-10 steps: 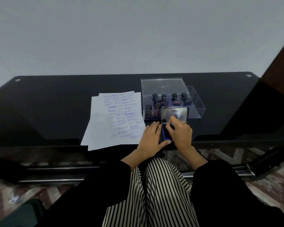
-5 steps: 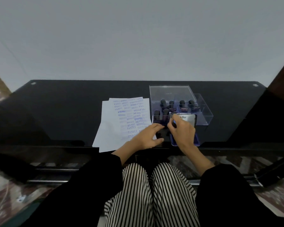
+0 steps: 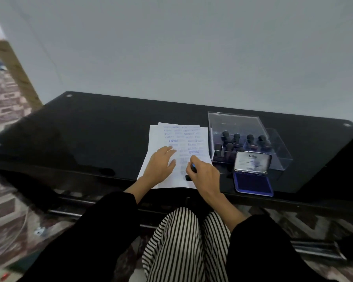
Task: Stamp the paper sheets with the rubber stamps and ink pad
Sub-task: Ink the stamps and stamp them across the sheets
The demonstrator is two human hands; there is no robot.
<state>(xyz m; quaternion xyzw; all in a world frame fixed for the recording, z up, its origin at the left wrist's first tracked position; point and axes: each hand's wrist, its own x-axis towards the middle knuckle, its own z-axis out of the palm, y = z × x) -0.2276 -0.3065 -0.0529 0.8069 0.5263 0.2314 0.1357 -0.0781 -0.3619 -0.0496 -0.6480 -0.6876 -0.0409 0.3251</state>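
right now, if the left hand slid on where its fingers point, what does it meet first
The left hand would cross the stamped sheets, then probably meet the clear stamp box; depth unclear.

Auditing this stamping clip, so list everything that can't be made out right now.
1. Stamp, head view: right hand grips it, covering its face; contact with the paper sheets unclear.
2. Stamped words, head view: mostly blurred and too small.
3. Stored stamps in the clear box, head view: dark, lettering unreadable.
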